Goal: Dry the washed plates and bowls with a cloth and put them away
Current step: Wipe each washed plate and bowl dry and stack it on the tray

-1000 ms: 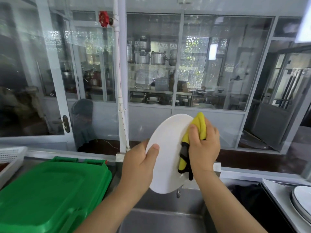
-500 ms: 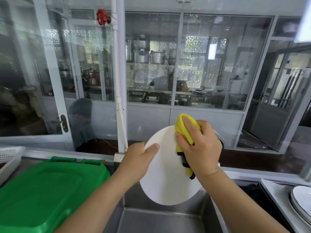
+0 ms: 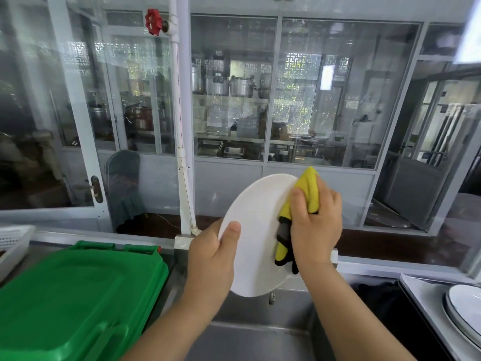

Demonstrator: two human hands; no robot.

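Head view shows drying underway — left hand (image 3: 212, 252) grips the white plate (image 3: 256, 230), right hand (image 3: 315, 225) fingers (image 3: 299, 204) clutch the yellow cloth (image 3: 308, 190) against it — nothing shelved yet, stacked plates (image 3: 463, 311) waiting on the counter (image 3: 421, 295).

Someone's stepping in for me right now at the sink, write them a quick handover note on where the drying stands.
Left hand grips the white plate by its left edge, held up over the sink.
Right hand presses the yellow cloth against the plate's right side.
Done: nothing shown put away; this plate is mid-wipe.
Left: finish it, put it away. More plates sit stacked at right; whether dried, cannot tell.
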